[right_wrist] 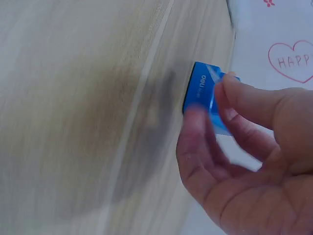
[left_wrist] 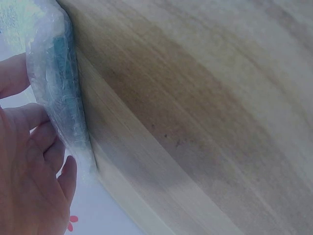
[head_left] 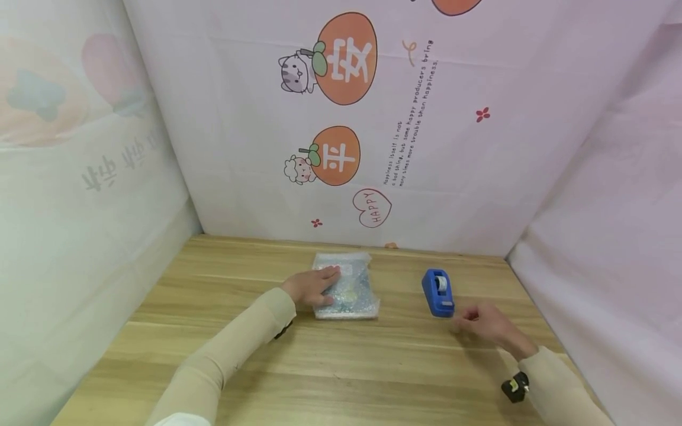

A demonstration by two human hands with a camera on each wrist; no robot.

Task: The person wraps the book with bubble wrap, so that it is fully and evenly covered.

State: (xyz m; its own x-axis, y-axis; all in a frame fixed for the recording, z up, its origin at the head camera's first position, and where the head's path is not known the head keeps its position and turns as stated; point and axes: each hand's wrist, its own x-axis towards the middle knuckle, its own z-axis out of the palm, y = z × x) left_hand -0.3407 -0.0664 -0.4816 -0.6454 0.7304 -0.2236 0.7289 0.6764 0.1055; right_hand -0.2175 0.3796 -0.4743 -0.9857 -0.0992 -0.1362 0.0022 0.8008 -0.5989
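A flat parcel in bubble wrap (head_left: pixel 358 290) lies on the wooden table, and a bluish-green layer shows through its clear wrap. My left hand (head_left: pixel 311 288) rests on its left part with fingers spread. In the left wrist view, the fingers of the left hand (left_wrist: pixel 34 142) lie along the wrapped parcel (left_wrist: pixel 61 73). To the right stands a blue tape dispenser (head_left: pixel 439 294) with a roll of tape in it. Just in front of it, my right hand (head_left: pixel 487 324) pinches what looks like a clear strip of tape, hardly visible. The right hand (right_wrist: pixel 244 156) partly hides the dispenser (right_wrist: pixel 200 83).
The wooden tabletop (head_left: pixel 341 378) extends in front of the parcel and between it and the dispenser. A printed white cloth (head_left: pixel 453 148) hangs behind the table, and pale cloth walls (head_left: pixel 613 207) close both sides.
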